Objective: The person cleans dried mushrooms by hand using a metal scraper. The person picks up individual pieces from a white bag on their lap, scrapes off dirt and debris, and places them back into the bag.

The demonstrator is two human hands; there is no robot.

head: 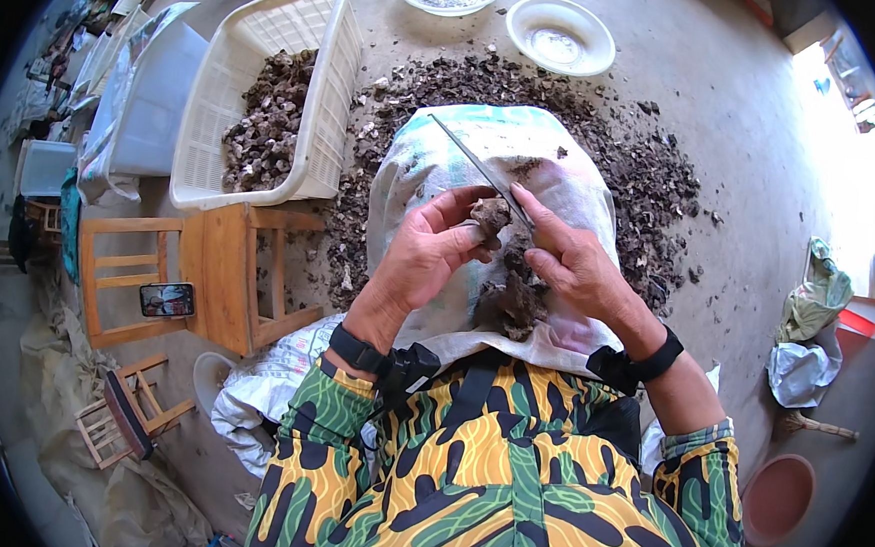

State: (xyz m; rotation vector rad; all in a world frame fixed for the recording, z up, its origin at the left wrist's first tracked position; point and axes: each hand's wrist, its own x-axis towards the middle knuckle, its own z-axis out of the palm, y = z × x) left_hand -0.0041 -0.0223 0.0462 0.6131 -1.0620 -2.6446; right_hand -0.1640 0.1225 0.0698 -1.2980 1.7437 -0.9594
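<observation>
Above my lap, my left hand [443, 236] grips a rough brown chunk [491, 213] between thumb and fingers. My right hand [570, 259] holds a long, thin metal blade [469, 152], its tip pointing away to the upper left. The blade passes close beside the chunk; whether they touch is hard to tell. A woven plastic sack [422, 272] is spread over my lap. On it, below my hands, lies a heap of darker brown chunks [514, 304]. My right hand hides the blade's handle end.
Dark scraps [653, 181] litter the floor around the sack. A white plastic crate [316, 116] with brown pieces stands at left, beside a wooden chair [216, 275] bearing a phone [167, 299]. Two pale basins [598, 46] sit ahead; a pink basin [778, 501] is at right.
</observation>
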